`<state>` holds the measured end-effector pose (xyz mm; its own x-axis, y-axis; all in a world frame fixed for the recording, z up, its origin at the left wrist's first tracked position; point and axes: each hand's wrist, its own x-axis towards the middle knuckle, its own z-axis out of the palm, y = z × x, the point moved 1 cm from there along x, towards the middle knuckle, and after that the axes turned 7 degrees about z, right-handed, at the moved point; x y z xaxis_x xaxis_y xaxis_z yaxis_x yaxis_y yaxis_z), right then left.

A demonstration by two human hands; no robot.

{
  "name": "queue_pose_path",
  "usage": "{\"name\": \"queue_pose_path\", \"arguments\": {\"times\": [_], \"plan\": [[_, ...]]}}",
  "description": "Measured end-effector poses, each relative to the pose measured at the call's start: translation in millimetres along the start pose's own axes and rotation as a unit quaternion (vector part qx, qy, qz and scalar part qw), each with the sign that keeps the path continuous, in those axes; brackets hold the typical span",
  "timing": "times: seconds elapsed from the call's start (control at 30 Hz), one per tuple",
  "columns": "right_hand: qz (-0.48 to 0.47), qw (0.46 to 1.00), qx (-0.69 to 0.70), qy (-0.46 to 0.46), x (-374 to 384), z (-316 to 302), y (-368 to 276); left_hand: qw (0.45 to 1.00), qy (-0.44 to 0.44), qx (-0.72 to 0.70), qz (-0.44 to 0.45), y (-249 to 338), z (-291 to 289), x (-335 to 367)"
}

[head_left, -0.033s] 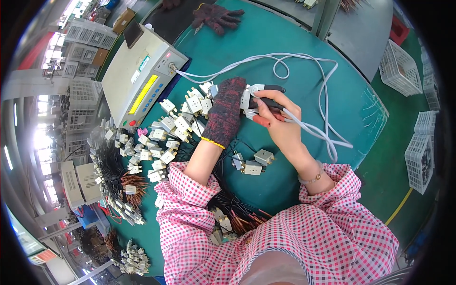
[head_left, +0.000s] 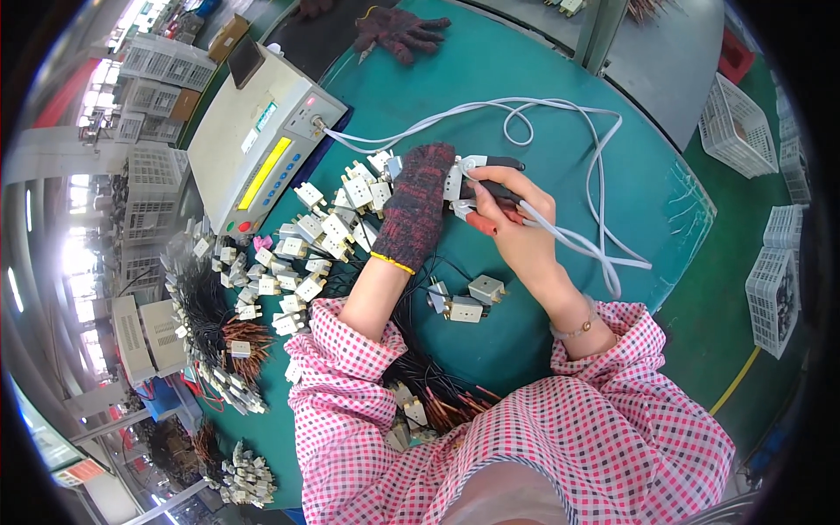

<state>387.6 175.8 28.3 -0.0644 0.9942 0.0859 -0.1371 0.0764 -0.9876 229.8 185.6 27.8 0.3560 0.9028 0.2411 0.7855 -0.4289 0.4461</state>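
My left hand (head_left: 422,197), in a dark red-black knit glove, is closed on a small white connector block (head_left: 452,184); its fingers are mostly hidden from above. Against the block's right side sit the metal jaws of test clips with black (head_left: 500,163) and red (head_left: 481,223) handles. My bare right hand (head_left: 527,229) is closed round these clips, the thumb lying between the handles. Grey cables (head_left: 582,241) run from the clips to the bench tester (head_left: 262,144). Beside my left wrist lies a heap of similar white blocks (head_left: 335,229) on black leads.
Three blocks (head_left: 465,309) lie between my forearms, near a bundle of black wires with copper-coloured ends (head_left: 442,398). A spare glove (head_left: 402,33) rests at the far edge of the green table (head_left: 652,206). White plastic baskets (head_left: 733,127) stand to the right.
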Motion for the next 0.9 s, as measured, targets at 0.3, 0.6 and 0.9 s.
{"name": "queue_pose_path", "arguments": {"times": [0.3, 0.6, 0.9], "plan": [[-0.03, 0.998, -0.058, 0.019, -0.8, -1.9, -3.1, 1.0, -0.004, 0.002, 0.005, 2.2, -0.2, 0.5], [0.08, 0.996, 0.035, -0.003, 3.5, -1.3, 4.1, 0.998, 0.006, 0.019, -0.053, 9.0, 18.6, -1.0], [0.117, 0.988, 0.102, -0.017, 11.0, -7.1, -8.3, 0.925, 0.076, -0.253, -0.272, 42.7, -16.1, 14.3]]}}
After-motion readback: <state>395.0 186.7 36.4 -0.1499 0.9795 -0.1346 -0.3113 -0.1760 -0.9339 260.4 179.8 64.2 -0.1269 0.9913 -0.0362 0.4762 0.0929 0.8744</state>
